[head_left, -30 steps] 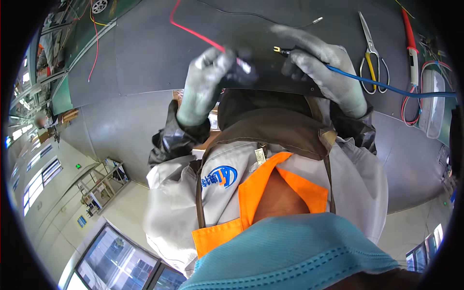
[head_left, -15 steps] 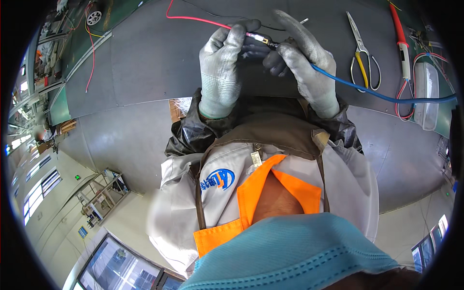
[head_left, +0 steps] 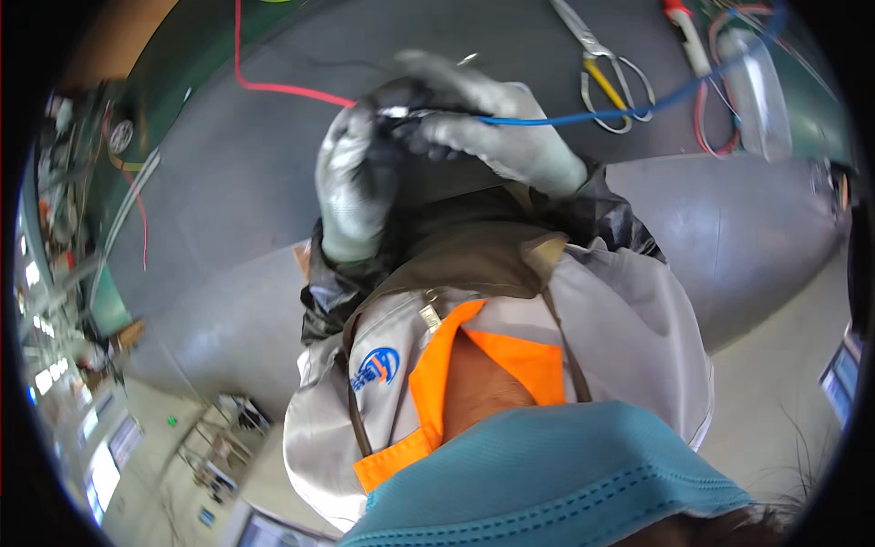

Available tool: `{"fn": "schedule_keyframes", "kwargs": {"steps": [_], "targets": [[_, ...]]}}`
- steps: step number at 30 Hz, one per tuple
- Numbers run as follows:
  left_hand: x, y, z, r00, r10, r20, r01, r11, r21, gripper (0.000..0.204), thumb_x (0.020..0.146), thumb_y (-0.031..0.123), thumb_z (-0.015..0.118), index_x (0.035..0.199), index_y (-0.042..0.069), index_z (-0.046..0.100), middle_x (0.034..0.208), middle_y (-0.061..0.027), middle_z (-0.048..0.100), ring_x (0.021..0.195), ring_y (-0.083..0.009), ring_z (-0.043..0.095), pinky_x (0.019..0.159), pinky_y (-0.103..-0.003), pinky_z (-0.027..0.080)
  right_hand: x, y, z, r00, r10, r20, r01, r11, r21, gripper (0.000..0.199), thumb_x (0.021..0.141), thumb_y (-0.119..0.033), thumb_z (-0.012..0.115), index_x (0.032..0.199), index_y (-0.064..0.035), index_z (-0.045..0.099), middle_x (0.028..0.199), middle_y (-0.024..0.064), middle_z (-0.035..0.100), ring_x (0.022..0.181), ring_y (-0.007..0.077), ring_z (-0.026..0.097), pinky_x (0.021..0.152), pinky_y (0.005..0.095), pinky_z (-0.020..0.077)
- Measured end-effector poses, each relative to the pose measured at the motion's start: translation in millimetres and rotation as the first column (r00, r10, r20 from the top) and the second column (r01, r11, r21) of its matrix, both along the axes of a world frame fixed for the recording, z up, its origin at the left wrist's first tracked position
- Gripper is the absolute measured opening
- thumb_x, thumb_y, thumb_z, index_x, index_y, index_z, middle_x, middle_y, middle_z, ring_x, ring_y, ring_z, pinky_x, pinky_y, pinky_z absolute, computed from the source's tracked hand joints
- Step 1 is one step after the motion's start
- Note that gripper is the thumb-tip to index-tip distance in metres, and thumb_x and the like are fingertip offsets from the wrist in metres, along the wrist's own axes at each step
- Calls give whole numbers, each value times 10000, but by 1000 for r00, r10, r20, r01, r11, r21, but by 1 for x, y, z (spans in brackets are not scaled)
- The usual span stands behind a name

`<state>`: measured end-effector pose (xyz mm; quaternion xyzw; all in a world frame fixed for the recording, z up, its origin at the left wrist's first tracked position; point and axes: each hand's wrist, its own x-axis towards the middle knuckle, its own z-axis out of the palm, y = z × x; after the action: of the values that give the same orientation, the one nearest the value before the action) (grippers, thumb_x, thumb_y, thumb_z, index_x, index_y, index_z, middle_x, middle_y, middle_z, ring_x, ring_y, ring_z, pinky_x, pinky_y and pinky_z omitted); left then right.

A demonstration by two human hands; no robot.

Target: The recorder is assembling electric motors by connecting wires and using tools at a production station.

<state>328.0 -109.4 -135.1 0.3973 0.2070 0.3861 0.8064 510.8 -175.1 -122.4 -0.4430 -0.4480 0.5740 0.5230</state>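
Note:
Both of my hands wear grey-and-white work gloves and are held close together above the dark table (head_left: 210, 173). My left hand (head_left: 354, 178) is closed on the end of a red wire (head_left: 287, 89), which runs off to the upper left. Between the hands sits a small shiny connector (head_left: 394, 112) at the red wire's end, partly covered by fingers. My right hand (head_left: 501, 132) is closed on the end of a blue wire (head_left: 583, 118), which stretches away to the upper right. How the two wire ends meet is hidden and blurred.
Right of my hands lie scissors (head_left: 594, 50) with a yellow part on the handle. Beyond them are a red-and-white pen-like tool (head_left: 690, 41) with a cord and a clear plastic box (head_left: 758, 96). Another red wire (head_left: 140, 208) hangs near the table's left side.
The view has turned, so the table and tools appear shifted. My hands have come closer together and lower left in view, and the connector is now more covered by fingers.

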Motion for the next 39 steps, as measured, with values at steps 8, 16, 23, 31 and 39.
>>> {"fn": "schedule_keyframes", "kwargs": {"steps": [8, 16, 23, 31, 39], "targets": [[-21, 23, -11, 985, 149, 86, -140, 985, -105, 271, 1031, 217, 573, 1188, 4, 628, 1327, -243, 611, 1199, -379, 619, 1061, -556, 471, 270, -36, -56, -436, -236, 868, 566, 678, 469, 479, 961, -387, 659, 1361, -131, 599, 1034, 218, 718, 973, 441, 667, 853, 495, 536], [-31, 24, -33, 973, 141, 180, -116, 983, -145, 230, 1051, 201, 533, 1087, -5, 627, 1219, -257, 645, 1182, -431, 625, 1081, -621, 451, 252, 34, -64, 553, -616, 560, 527, 780, 337, 446, 940, -198, 713, 1358, -59, 645, 1055, 70, 737, 889, 98, 660, 768, 259, 528], [-32, 23, -33, 974, 126, 186, -90, 977, -191, 245, 1005, 238, 630, 1113, 18, 636, 1223, -226, 665, 1133, -329, 657, 1003, -473, 523, 182, 172, 3, 844, -163, 512, 117, 986, 121, 466, 956, -202, 668, 1380, -18, 610, 1191, 65, 705, 960, 128, 651, 826, 259, 517], [-29, 21, -11, 993, 104, 54, -81, 942, -327, 394, 1018, 269, 628, 1227, -65, 635, 1160, -175, 693, 1054, -278, 692, 980, -403, 540, 171, 280, 35, 871, 152, 468, -154, 988, -33, 408, 875, -31, 740, 1270, 44, 668, 1105, 65, 731, 959, 120, 675, 847, 269, 538], [-24, 28, -8, 991, 133, 34, -117, 949, -293, 359, 1026, 248, 620, 1208, -60, 647, 1133, -155, 709, 1037, -238, 687, 970, -372, 530, 146, 256, 53, 547, 108, 830, -92, 993, -68, 351, 919, -197, 742, 1228, -32, 716, 999, 22, 746, 875, 130, 653, 807, 311, 520]]}}
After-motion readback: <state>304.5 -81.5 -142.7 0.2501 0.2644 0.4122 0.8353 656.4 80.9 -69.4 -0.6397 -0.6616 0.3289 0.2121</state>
